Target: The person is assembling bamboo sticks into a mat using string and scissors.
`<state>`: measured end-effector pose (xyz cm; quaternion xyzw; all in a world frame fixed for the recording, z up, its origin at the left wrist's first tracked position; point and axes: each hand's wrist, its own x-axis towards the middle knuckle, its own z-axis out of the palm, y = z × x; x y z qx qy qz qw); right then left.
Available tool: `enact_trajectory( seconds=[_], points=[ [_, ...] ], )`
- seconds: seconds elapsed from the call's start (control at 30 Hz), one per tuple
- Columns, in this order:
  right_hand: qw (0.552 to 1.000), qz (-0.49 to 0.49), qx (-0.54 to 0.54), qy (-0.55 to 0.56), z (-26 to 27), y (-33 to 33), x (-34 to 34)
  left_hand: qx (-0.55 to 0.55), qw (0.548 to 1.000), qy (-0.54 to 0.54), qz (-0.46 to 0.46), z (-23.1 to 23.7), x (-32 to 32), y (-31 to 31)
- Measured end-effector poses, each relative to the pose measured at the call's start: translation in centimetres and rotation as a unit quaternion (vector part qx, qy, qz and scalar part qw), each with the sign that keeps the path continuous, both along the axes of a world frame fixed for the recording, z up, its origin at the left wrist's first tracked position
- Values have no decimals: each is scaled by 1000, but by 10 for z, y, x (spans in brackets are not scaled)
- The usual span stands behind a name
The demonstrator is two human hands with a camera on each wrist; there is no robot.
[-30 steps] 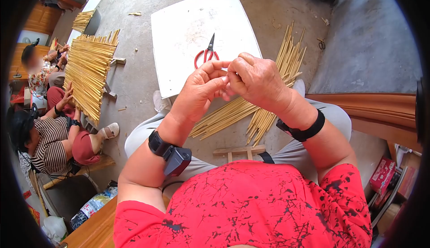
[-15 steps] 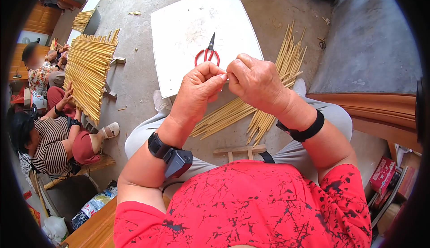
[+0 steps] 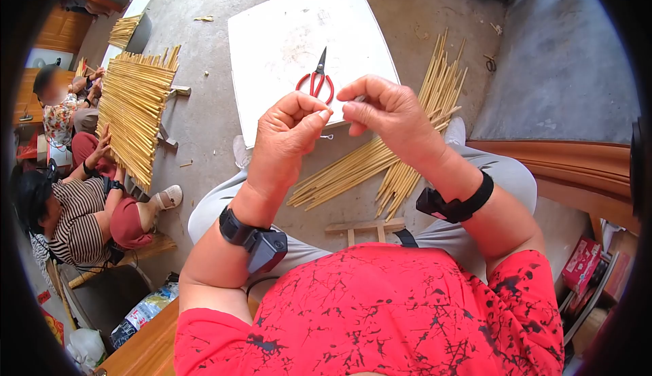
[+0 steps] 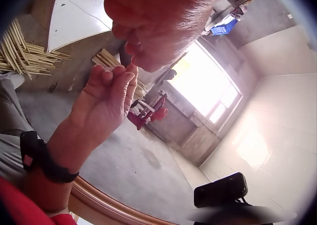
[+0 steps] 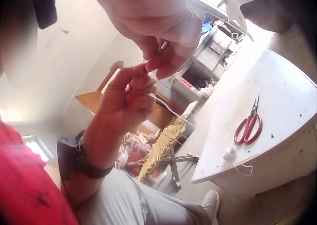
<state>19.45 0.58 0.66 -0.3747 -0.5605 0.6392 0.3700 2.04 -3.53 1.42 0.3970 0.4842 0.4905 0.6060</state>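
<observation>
Change: half a second ago both hands met at the fingertips, right knuckles rolled over. Now the right hand (image 3: pixel 394 114) has backed off slightly and turned so thumb and forefinger show, leaving a narrow gap to the left hand (image 3: pixel 282 135) in the head view. In the wrist views the tips overlap, so touching or not is unclear there. Likely meaning: fine fingertip work, grip being shifted, nothing set down.

Right grip: fingers curled, thumb and forefinger pinching what looks like a small pale bit (image 5: pixel 162 45). Left grip: thumb against forefinger, other fingers curled; cannot tell if a strand is in it.

Pale bit: tiny, whitish, mostly covered by fingers, material unclear; up in the air, over the near edge of the counter (image 3: pixel 272 50). White thread ball (image 5: pixel 229 152) on the counter near the edge, small, loosely wound, its loose tail (image 5: pixel 246 171) curling by the edge. No link from thread to fingers can be made out.

Scissors (image 3: pixel 318 74): red handles, dark blades together, pointing far, just beyond the hands, untouched. Loose straw-coloured stalks (image 3: pixel 339 173) on the floor, near and right of the counter. Stalk mat (image 3: pixel 139 101) far left, a seated person (image 3: pixel 85 223) in stripes touching it.
</observation>
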Motion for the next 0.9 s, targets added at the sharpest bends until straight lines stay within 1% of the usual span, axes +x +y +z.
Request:
enact_trajectory(
  seconds=[0.03, 0.1, 0.2, 0.3, 0.37, 0.4, 0.47, 0.5, 0.53, 0.57, 0.6, 0.63, 0.7, 0.8, 0.9],
  points=[
    [999, 31, -42, 8, 0, -3, -1, 0, 1000, 0, 0, 1, 0, 0],
    [999, 34, -39, 11, 0, -6, -4, 11, 1000, 22, -13, 2, -1, -2],
    [999, 25, -25, 22, 0, -8, -6, 26, 998, 47, -24, 2, -2, -2],
    [1000, 20, 6, 6, -2, -10, -8, 44, 997, 63, -25, 3, 0, -4],
    [999, -22, 39, -7, -3, -11, -11, 41, 996, 77, -29, 1, -1, -4],
    [999, -23, 38, -7, -3, -12, -11, 39, 995, 90, -32, 1, -1, -4],
    [980, -38, 170, -101, -4, -11, -10, 36, 995, 90, -30, 2, 2, -4],
    [980, -39, 170, -101, -5, -11, -10, 34, 995, 90, -27, 3, 3, -4],
    [955, -58, 259, -129, -6, -10, -11, 33, 995, 91, -28, 2, 3, -4],
    [922, -78, 346, -157, -7, -10, -12, 39, 992, 114, -25, 0, 3, -4],
    [922, -78, 346, -157, -7, -10, -11, 45, 989, 138, -22, -2, 3, -4],
    [919, -71, 349, -170, -7, -11, -11, 45, 989, 138, -22, -5, 3, -4],
    [916, -64, 351, -183, -8, -11, -11, 78, 989, 124, -10, -8, 3, -3],
    [917, -87, 350, -167, -11, -12, -12, 67, 992, 107, -15, -6, 4, -4],
    [913, -73, 348, -198, -11, -12, -12, 64, 991, 116, -5, -5, 6, -5]
  ],
)
